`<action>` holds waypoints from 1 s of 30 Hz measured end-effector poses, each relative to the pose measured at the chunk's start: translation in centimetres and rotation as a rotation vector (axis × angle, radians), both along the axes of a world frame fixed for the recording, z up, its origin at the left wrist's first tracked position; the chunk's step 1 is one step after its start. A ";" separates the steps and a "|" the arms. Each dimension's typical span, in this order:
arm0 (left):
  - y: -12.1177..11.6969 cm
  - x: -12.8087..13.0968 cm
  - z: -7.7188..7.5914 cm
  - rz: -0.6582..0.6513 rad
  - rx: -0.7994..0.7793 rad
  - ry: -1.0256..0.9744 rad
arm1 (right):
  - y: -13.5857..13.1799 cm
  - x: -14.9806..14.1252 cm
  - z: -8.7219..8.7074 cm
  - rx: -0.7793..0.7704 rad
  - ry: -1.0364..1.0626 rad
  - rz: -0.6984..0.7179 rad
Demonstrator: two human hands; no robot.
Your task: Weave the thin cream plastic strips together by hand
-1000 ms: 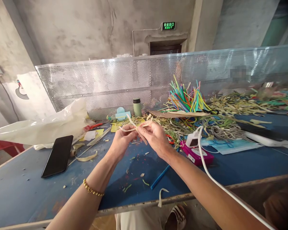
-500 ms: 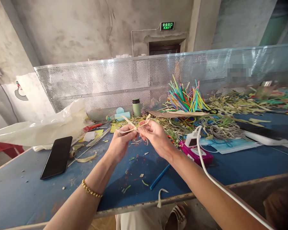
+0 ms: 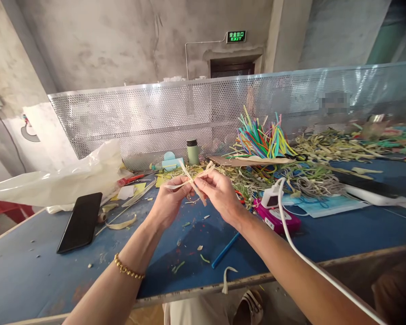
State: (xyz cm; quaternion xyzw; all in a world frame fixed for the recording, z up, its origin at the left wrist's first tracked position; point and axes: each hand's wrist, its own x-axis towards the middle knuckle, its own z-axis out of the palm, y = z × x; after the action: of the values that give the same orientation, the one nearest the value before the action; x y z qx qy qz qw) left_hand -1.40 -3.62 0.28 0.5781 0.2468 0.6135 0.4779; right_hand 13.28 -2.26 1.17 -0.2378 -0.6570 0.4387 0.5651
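Observation:
Pale, flat strips of dried plant leaf (image 3: 199,193) cross one another between my two hands, just above the blue tabletop. My left hand (image 3: 169,198) pinches the crossing from the left, and one strip end sticks out past its fingers. From the other side my right hand (image 3: 219,192) grips the same strips, thumb and forefinger close to the crossing. One end points up and away, another angles up to the right, and a third hangs down between the hands. A gold bead bracelet (image 3: 128,269) circles my left wrist.
A black phone (image 3: 79,222) lies left, beside a plastic bag (image 3: 61,180). A green bottle (image 3: 192,152) and coloured pipe cleaners (image 3: 264,140) stand before a perforated metal screen (image 3: 149,122). A purple box (image 3: 280,220), white cable (image 3: 292,246) and blue stick (image 3: 225,250) lie near my right arm.
The strips have shifted between my fingers: one end now stands more upright and the lower end shows more fully. Both hands stay in nearly the same place.

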 end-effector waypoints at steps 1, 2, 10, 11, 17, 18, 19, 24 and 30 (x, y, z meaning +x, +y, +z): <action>0.0 0.1 0.0 -0.006 -0.004 -0.007 | -0.1 0.0 0.1 -0.014 0.004 0.012; 0.0 0.1 -0.1 -0.014 -0.007 -0.013 | -0.2 0.0 0.1 -0.027 0.009 0.020; -0.4 0.5 -0.1 -0.042 -0.002 -0.034 | -0.1 0.0 0.1 -0.043 0.074 0.061; -0.5 0.5 0.0 -0.046 -0.004 -0.040 | -0.1 0.0 0.1 -0.049 0.078 0.070; -0.6 0.5 0.0 -0.055 -0.001 -0.049 | 0.0 0.1 0.2 -0.035 0.068 0.042; -0.6 0.4 0.0 -0.059 0.002 -0.047 | 0.0 0.1 0.2 -0.035 0.067 0.040; -0.6 0.3 0.0 -0.064 0.004 -0.043 | 0.1 0.1 0.2 -0.038 0.066 0.042; -0.4 -0.1 0.1 -0.083 0.008 -0.032 | 0.2 0.1 0.1 -0.076 0.079 0.071; -0.3 -0.2 0.1 0.002 0.006 0.002 | -0.2 0.1 0.4 -0.066 0.018 0.064</action>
State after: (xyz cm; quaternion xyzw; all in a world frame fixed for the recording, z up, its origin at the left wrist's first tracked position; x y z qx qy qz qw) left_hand -1.56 -3.92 0.34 0.5799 0.2460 0.6142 0.4753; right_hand 13.40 -2.42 1.52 -0.2312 -0.6444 0.4799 0.5486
